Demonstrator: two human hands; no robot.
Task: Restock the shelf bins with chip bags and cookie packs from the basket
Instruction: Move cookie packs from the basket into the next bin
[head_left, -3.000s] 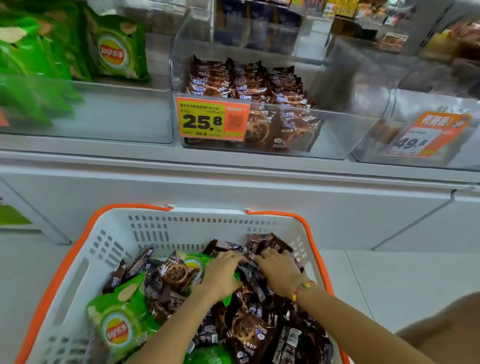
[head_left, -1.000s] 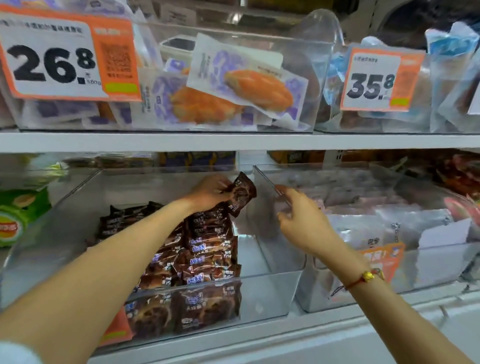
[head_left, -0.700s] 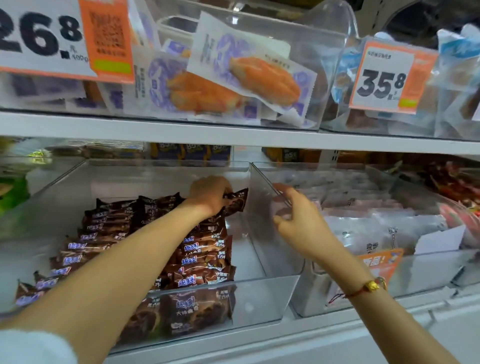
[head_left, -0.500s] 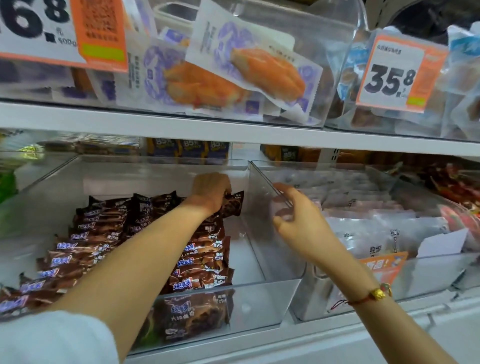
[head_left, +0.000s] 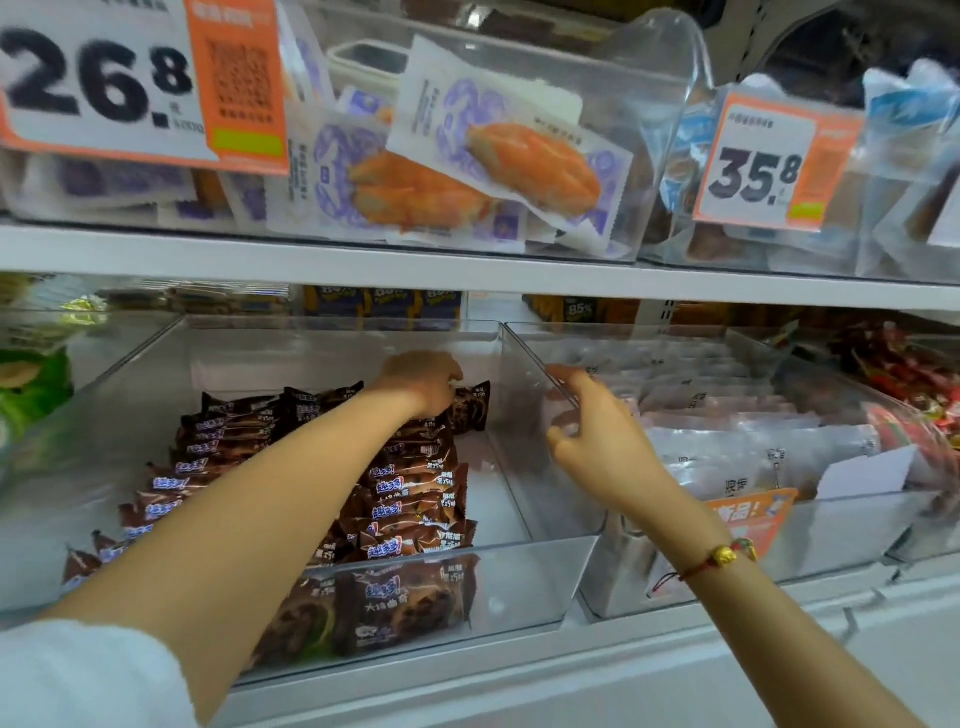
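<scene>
The cookie pack (head_left: 470, 410) has come down from mid-air onto the far end of the right row in the clear bin (head_left: 519, 582). The left hand (head_left: 423, 382) still grips it; one more stocked, once released. The right hand (head_left: 597, 441), fingers loosely open, steadies the bin's right wall.

This is a shop, the snack aisle of a grocery store. White shelves (head_left: 467, 275) carry clear plastic bins (head_left: 519, 587) filled with wrapped cookie packs (head_left: 410, 512) and pastry packets (head_left: 498, 156). Orange-and-white price tags (head_left: 769, 166) reading 26.8 and 35.8 hang on the bin fronts, one with a QR code.
</scene>
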